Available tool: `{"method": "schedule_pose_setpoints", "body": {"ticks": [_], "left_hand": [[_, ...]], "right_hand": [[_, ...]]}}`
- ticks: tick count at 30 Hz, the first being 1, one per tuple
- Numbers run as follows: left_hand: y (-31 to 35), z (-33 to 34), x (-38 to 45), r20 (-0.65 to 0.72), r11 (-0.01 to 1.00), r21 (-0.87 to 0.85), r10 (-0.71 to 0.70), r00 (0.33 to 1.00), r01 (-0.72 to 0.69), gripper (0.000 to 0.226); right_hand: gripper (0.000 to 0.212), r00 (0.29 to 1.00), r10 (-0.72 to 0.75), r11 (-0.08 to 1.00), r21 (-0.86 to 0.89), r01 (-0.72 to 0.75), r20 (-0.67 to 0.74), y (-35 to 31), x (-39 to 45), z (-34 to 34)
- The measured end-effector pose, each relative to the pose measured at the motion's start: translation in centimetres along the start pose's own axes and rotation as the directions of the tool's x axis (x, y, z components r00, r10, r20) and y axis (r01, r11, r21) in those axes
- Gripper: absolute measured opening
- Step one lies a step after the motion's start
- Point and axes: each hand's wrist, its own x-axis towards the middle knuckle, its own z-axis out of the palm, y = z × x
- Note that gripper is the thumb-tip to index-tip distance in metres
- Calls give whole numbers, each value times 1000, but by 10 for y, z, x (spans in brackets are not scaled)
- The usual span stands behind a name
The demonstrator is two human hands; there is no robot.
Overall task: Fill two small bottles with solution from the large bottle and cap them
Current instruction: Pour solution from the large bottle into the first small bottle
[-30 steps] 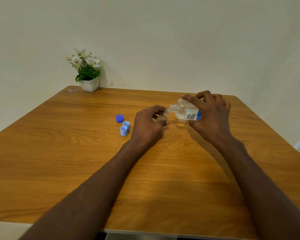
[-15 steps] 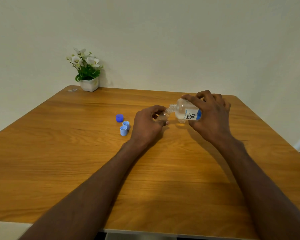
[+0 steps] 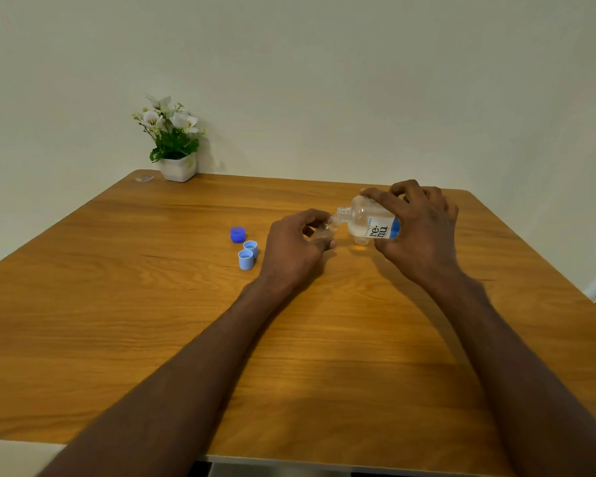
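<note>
head view, left hand: left hand (image 3: 295, 247) sat low over the counter (image 3: 124, 304), forearm coming in from bottom left, grip curled round a small bottle (image 3: 322, 232) with thumb on the near side and index finger arched over the top
head view, right hand: right hand (image 3: 417, 232) reached in from the lower right, wrist bent, grip clamped on the large bottle (image 3: 367, 223) with fingers draped over its far side and thumb underneath
large bottle pose: tipped way over toward the left, almost lying flat in the air, its open neck right at the small bottle's mouth
small bottle: clear plastic, mostly hidden by the left fingers, couldn't tell how full it was
second small bottle (image 3: 361, 241): something clear and round showed just under the large bottle, looked like it, but honestly hard to make out
large bottle look: clear rounded plastic, see-through liquid inside, white label with dark "re-nu" lettering and a blue patch, threaded neck with no cap on
dark blue cap (image 3: 237, 234): stubby ribbed round thing, closed side up on the counter, left of the left hand
light blue caps (image 3: 247, 255): two little ones, open side up, touching each other, just beside the dark one on its near side
counter: warm orange-brown wood grain, smooth, rounded corners
flower pot (image 3: 178, 166): white squarish pot in the far left corner, white blossoms and green leaves
wall (image 3: 324, 80): plain pale, matte
</note>
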Motion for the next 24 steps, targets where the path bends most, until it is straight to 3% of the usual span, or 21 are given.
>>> {"method": "schedule_pose_setpoints", "body": {"ticks": [24], "left_hand": [[-5,3,2,-6,1000,-6,4,1000,-4,43]], "right_hand": [[83,1000,5,1000,-18,-5,-3,1,0,0]]}}
